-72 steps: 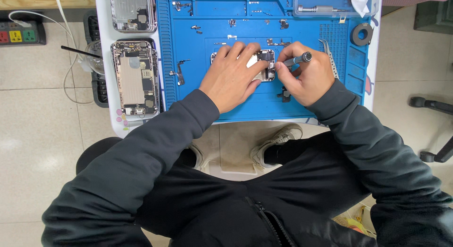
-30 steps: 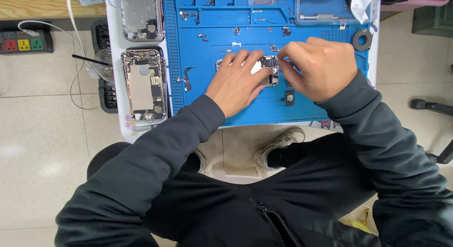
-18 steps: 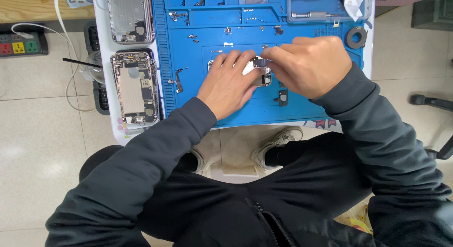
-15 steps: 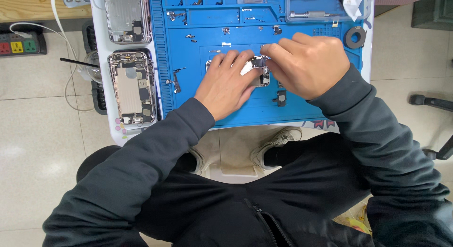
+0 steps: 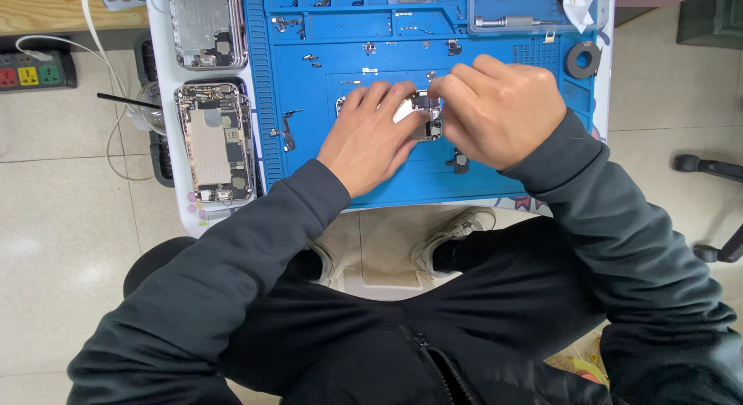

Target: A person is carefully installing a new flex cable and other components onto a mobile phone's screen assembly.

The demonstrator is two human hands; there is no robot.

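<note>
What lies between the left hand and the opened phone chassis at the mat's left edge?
In the head view, a small bent metal bracket on the blue silicone mat, with tiny loose screws beside it.

Place: a small electronics repair workshop, seemingly for phones.
Work surface: a blue repair mat [image 5: 371, 173] with moulded compartments is covering a white table [image 5: 174, 211].
Parts: two opened phone housings [image 5: 213, 142] are lying beside the mat, their insides showing; tiny brackets and screws [image 5: 288, 130] are sitting scattered on the mat.
Tools: metal drivers are resting in a clear tray [image 5: 526, 10] at the top; a black tape roll [image 5: 582, 61] is lying near the mat's corner.
Power: a power strip [image 5: 35, 71] with coloured sockets is sitting on the tiled floor [image 5: 70, 258].
</note>
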